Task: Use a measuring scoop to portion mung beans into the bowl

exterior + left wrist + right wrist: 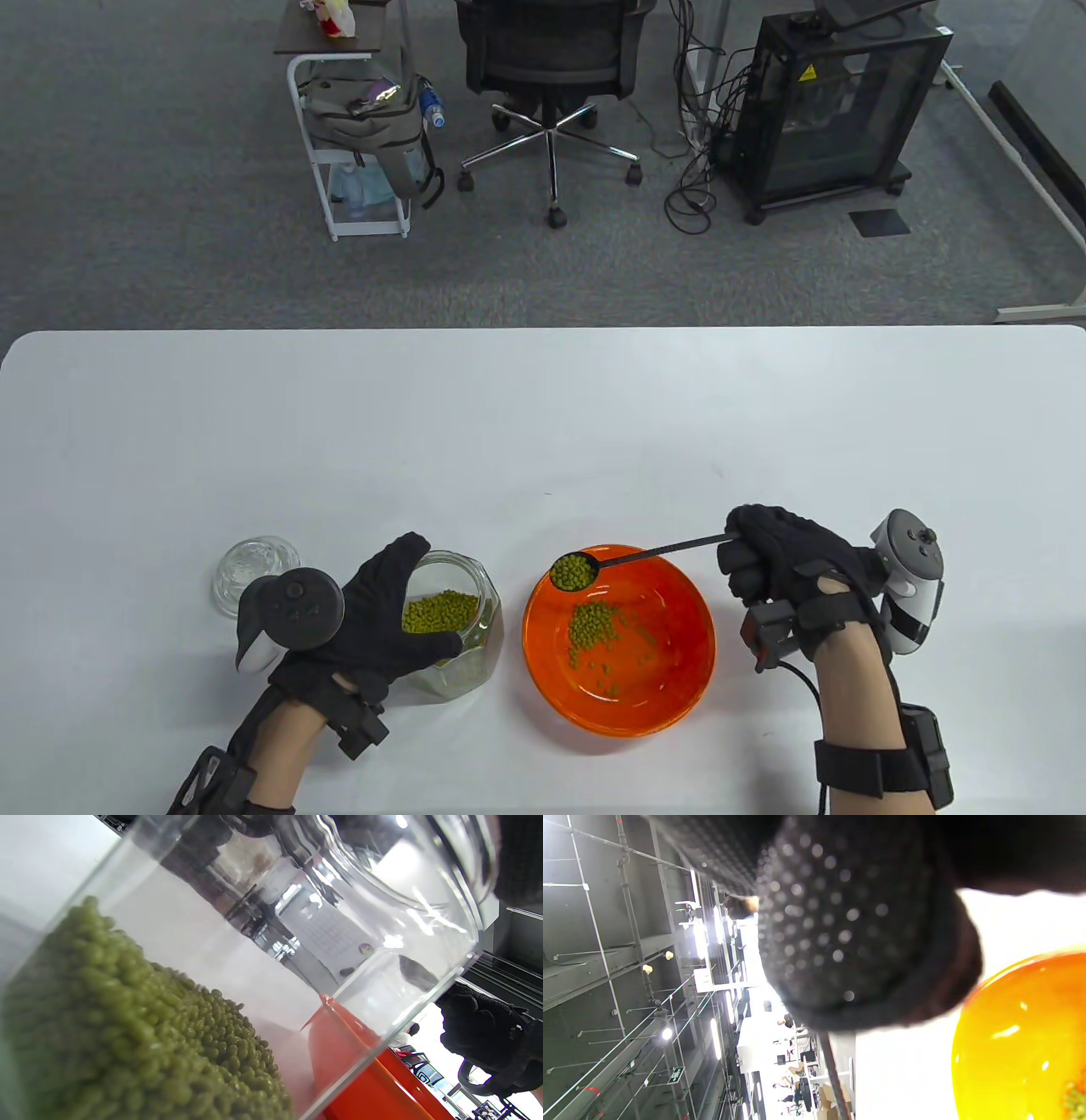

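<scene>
An orange bowl sits near the table's front edge with a small heap of mung beans inside. My right hand grips the thin handle of a black measuring scoop, which hangs level and full of beans over the bowl's far left rim. To the bowl's left, my left hand holds a tilted glass jar of mung beans, its mouth turned toward the bowl. The left wrist view looks through the jar at the beans. The right wrist view shows the bowl and scoop handle.
A glass lid lies on the white table just left of my left hand. Beyond the far table edge stand an office chair, a small cart with a backpack and a black cabinet.
</scene>
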`<state>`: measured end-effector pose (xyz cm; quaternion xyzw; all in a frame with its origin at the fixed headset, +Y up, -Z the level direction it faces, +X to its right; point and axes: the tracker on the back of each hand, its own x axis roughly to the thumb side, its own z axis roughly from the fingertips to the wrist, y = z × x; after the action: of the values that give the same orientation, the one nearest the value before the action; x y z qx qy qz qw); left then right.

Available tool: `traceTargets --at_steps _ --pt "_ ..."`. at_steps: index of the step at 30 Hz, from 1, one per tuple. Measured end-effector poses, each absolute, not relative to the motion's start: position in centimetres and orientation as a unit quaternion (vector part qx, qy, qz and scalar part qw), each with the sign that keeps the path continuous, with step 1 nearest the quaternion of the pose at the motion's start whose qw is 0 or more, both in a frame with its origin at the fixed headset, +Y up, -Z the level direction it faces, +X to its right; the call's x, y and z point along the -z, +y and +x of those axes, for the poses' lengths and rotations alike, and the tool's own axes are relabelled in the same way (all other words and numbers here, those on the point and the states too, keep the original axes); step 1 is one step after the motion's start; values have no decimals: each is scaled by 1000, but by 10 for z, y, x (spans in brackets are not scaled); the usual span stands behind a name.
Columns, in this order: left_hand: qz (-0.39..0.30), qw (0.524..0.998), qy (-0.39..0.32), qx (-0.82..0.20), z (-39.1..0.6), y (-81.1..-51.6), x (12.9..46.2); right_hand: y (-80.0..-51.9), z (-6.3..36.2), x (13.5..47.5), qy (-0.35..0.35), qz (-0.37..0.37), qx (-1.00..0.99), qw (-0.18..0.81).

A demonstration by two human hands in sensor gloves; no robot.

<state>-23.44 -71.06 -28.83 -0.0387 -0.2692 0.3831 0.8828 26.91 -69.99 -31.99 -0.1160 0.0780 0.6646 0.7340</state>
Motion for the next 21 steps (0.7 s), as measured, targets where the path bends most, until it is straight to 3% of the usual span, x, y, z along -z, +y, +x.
traceTargets --at_steps 9,21 --pt "-39 883 -270 -383 -235 -711 288 -725 291 314 82 -138 -658 736" --pt "-39 883 -270 -381 -235 -711 288 -718 276 310 69 -100 -749 651"
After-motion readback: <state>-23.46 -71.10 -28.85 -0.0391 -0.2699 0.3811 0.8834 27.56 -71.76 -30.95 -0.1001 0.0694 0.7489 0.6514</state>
